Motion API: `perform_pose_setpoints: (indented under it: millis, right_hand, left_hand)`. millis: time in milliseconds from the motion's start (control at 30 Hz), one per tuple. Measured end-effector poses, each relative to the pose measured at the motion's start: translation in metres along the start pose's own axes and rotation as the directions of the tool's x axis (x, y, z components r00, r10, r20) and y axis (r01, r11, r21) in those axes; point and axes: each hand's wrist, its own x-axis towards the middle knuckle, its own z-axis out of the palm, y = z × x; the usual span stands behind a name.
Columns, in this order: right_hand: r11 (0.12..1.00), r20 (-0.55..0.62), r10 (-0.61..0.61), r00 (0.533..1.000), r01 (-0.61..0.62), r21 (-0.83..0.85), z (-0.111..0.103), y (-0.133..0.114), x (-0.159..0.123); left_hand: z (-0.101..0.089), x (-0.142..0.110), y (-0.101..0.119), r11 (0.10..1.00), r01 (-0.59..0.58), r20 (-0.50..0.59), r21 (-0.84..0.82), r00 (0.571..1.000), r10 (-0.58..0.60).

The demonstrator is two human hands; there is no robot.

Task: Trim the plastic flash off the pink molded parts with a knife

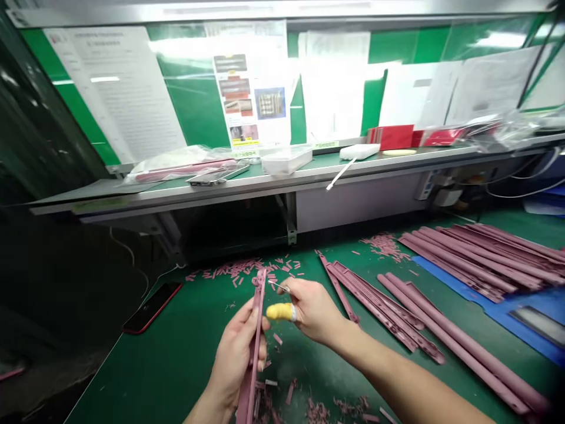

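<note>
My left hand [238, 347] is closed around a long, narrow pink plastic strip [258, 335], held upright with its lower end running out of the bottom of the view. Close to the strip's upper end, my right hand [311, 306] pinches a thin, pointed metal tool [279, 287]; its handle is hidden in the fingers. One finger of that hand wears a yellow finger cot [280, 311]. The tool's tip is beside the strip; whether they touch, I cannot tell. Behind the hands lie many small pink plastic scraps [238, 268].
More pink strips [375, 300] lie to the right, with a stack of them [481, 259] on a blue plastic sheet [521, 318]. A phone [152, 307] rests at the left table edge. Shavings [318, 409] are in front. A raised shelf [247, 187] crosses the back.
</note>
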Motion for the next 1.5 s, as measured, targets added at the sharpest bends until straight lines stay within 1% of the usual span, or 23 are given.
perform_pose_setpoints:
  millis: [100, 167, 233, 333, 400, 500, 600, 667, 700, 767, 800, 833, 867, 900, 933, 967, 1000, 1033, 1067, 1133, 1200, 1300, 1500]
  right_hand:
    - [0.980, 0.015, 0.045, 0.999, -0.041, -0.195, -0.005, 0.003, 0.015]
    - [0.963, 0.034, 0.052, 0.998, -0.041, -0.267, -0.006, 0.002, 0.017]
    - [0.954, 0.046, 0.042, 0.998, -0.026, -0.298, -0.008, 0.001, 0.017]
    - [0.946, 0.043, 0.030, 0.999, -0.015, -0.323, -0.011, 0.000, 0.015]
    - [0.941, 0.040, 0.018, 0.999, -0.004, -0.338, -0.012, -0.003, 0.013]
    - [0.937, 0.092, -0.026, 0.995, 0.056, -0.343, -0.008, -0.015, 0.005]
    - [0.938, 0.189, -0.108, 0.976, 0.163, -0.307, 0.005, -0.036, -0.015]
    - [0.934, 0.276, -0.171, 0.946, 0.245, -0.259, 0.018, -0.053, -0.038]
    - [0.931, 0.334, -0.211, 0.919, 0.293, -0.217, 0.024, -0.060, -0.051]
    - [0.910, 0.454, -0.333, 0.826, 0.407, -0.073, 0.035, -0.069, -0.077]
    - [0.897, 0.489, -0.392, 0.780, 0.441, 0.015, 0.039, -0.070, -0.087]
    - [0.890, 0.490, -0.432, 0.757, 0.446, 0.094, 0.042, -0.068, -0.093]
    - [0.896, 0.460, -0.438, 0.773, 0.414, 0.157, 0.042, -0.064, -0.094]
    - [0.917, 0.396, -0.398, 0.828, 0.344, 0.202, 0.041, -0.057, -0.091]
    - [0.941, 0.306, -0.311, 0.900, 0.247, 0.230, 0.038, -0.049, -0.083]
    - [0.960, 0.202, -0.196, 0.960, 0.146, 0.241, 0.033, -0.041, -0.072]
    - [0.969, 0.103, -0.090, 0.991, 0.063, 0.237, 0.027, -0.034, -0.059]
    - [0.977, 0.024, -0.008, 1.000, 0.003, 0.215, 0.020, -0.029, -0.046]
    - [0.984, -0.029, 0.045, 0.999, -0.039, 0.173, 0.013, -0.025, -0.033]
    - [0.994, -0.067, 0.089, 0.994, -0.085, 0.062, 0.003, -0.021, -0.014]
    - [0.993, -0.064, 0.113, 0.991, -0.115, -0.028, -0.002, -0.021, -0.005]
    - [0.985, -0.053, 0.129, 0.990, -0.134, -0.106, -0.003, -0.021, -0.004]
    - [0.971, 0.011, 0.123, 0.992, -0.118, -0.207, -0.005, -0.023, -0.009]
  left_hand:
    - [0.003, -0.007, -0.006, 0.995, 0.048, -0.005, -0.082, 0.999, -0.048]
    - [0.004, -0.009, -0.007, 0.985, 0.043, -0.034, -0.169, 0.998, -0.049]
    - [0.006, -0.010, -0.006, 0.972, 0.028, -0.064, -0.232, 0.997, -0.044]
    - [0.006, -0.011, -0.005, 0.960, 0.041, -0.021, -0.276, 0.999, -0.048]
    - [0.005, -0.010, -0.004, 0.965, 0.044, 0.011, -0.260, 0.999, -0.043]
    - [0.005, -0.004, 0.001, 0.978, -0.032, 0.034, -0.207, 0.999, 0.040]
    - [0.006, 0.009, 0.013, 0.975, -0.121, 0.052, -0.187, 0.990, 0.133]
    - [0.006, 0.024, 0.023, 0.969, -0.147, 0.043, -0.200, 0.986, 0.158]
    - [0.005, 0.031, 0.028, 0.963, -0.161, 0.033, -0.216, 0.985, 0.172]
    - [0.001, 0.045, 0.036, 0.949, -0.188, 0.015, -0.254, 0.980, 0.198]
    - [-0.001, 0.049, 0.039, 0.941, -0.197, 0.007, -0.275, 0.978, 0.206]
    - [-0.003, 0.051, 0.041, 0.935, -0.200, 0.001, -0.294, 0.978, 0.209]
    - [-0.005, 0.050, 0.041, 0.930, -0.197, -0.001, -0.311, 0.978, 0.207]
    - [-0.006, 0.047, 0.040, 0.927, -0.187, -0.001, -0.324, 0.980, 0.197]
    - [-0.006, 0.042, 0.038, 0.928, -0.168, 0.003, -0.332, 0.984, 0.179]
    - [-0.005, 0.036, 0.034, 0.931, -0.140, 0.011, -0.336, 0.988, 0.153]
    - [-0.004, 0.029, 0.029, 0.936, -0.107, 0.022, -0.335, 0.992, 0.121]
    - [-0.002, 0.022, 0.023, 0.942, -0.068, 0.037, -0.329, 0.996, 0.085]
    - [0.000, 0.014, 0.017, 0.945, -0.034, 0.052, -0.325, 0.997, 0.053]
    - [0.003, 0.002, 0.008, 0.943, 0.020, 0.061, -0.333, 0.998, 0.001]
    - [0.006, -0.007, 0.001, 0.931, 0.047, 0.049, -0.361, 0.998, -0.031]
    - [0.004, -0.013, -0.004, 0.923, 0.068, 0.044, -0.378, 0.997, -0.056]
    - [-0.007, -0.015, -0.014, 0.949, 0.125, 0.135, -0.290, 0.987, -0.089]
